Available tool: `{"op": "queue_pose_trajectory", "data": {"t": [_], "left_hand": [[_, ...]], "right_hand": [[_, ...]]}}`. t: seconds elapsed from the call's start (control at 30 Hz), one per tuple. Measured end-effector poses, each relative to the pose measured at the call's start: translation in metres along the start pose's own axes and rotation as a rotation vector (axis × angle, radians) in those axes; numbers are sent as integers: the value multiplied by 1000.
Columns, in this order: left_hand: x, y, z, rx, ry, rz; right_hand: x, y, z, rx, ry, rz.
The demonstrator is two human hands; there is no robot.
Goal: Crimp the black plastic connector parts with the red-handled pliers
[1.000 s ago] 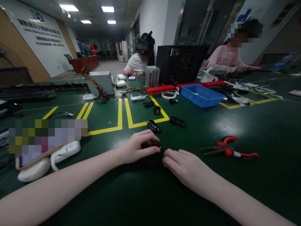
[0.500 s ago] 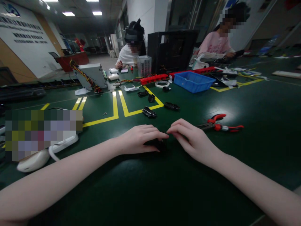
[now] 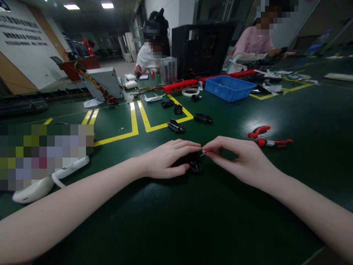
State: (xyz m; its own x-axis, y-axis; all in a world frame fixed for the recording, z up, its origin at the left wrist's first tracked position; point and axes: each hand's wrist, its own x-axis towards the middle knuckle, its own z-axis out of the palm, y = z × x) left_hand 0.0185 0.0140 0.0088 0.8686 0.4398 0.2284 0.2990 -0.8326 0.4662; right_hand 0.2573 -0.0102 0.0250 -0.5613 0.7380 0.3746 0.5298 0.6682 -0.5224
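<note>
My left hand (image 3: 172, 158) is closed around a black plastic part (image 3: 195, 165) on the green table, and much of that part is hidden under the fingers. My right hand (image 3: 237, 152) pinches a small thin metal pin (image 3: 203, 154) between thumb and forefinger, close above the part's right end. The two hands' fingertips nearly meet. Beyond them lie loose black plastic pieces, one (image 3: 175, 126) on the yellow tape and another (image 3: 203, 118) to its right. Red-handled pliers (image 3: 271, 141) rest behind my right hand, their jaws mostly covered by it.
A blue bin (image 3: 228, 88) stands farther back beside a red power strip (image 3: 180, 86). A metal power supply unit (image 3: 103, 82) and a black computer case (image 3: 201, 51) are at the back. A white power strip (image 3: 72, 166) lies left. Two people sit across the table.
My right hand has risen and turned, and the thin pin now shows in its pinch. My left hand shifted slightly right with the black part, more of which shows. The camera view also shifted.
</note>
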Motion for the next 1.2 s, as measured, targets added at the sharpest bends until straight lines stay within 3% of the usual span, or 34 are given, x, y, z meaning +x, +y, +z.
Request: {"op": "queue_pose_trajectory", "data": {"t": [0.23, 0.53, 0.77, 1.2], "left_hand": [[0, -3, 2, 2, 83, -47], [0, -3, 3, -160, 105, -169], [0, -2, 1, -195, 116, -211], [-1, -4, 2, -269, 174, -220]], "right_hand": [[4, 1, 2, 11, -56, 20], [13, -2, -3, 38, -149, 31], [29, -3, -1, 59, -300, -85], [32, 3, 5, -28, -291, -120]]}}
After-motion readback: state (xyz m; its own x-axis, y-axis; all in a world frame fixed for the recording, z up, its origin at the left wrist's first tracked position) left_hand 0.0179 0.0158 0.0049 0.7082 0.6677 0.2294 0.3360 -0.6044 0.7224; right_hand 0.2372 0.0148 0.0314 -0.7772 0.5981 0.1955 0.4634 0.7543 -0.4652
